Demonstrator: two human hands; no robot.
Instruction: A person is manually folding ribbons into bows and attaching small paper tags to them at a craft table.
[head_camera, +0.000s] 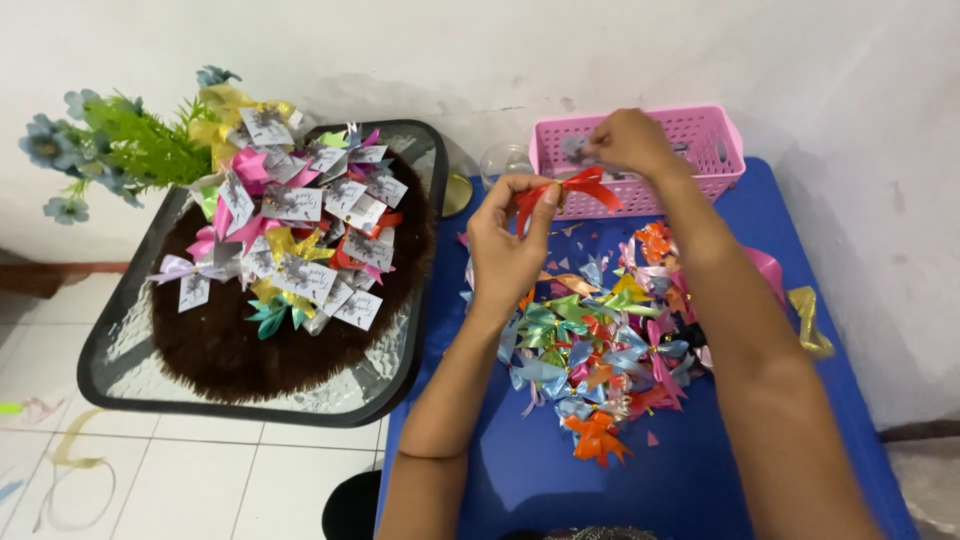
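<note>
While pinched by both, red ribbon bow between left hand (gripping) and right hand.

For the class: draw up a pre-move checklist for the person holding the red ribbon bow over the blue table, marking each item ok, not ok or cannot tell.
1. Left hand pinches the red ribbon bow: ok.
2. Right hand at the pink basket, fingers closed: ok; what it holds: cannot tell.
3. Loose pile of bows lies within reach on the blue table: ok.
4. Glass tray carries tagged bows: ok.
5. Small tag attached to the red bow: cannot tell.
</note>
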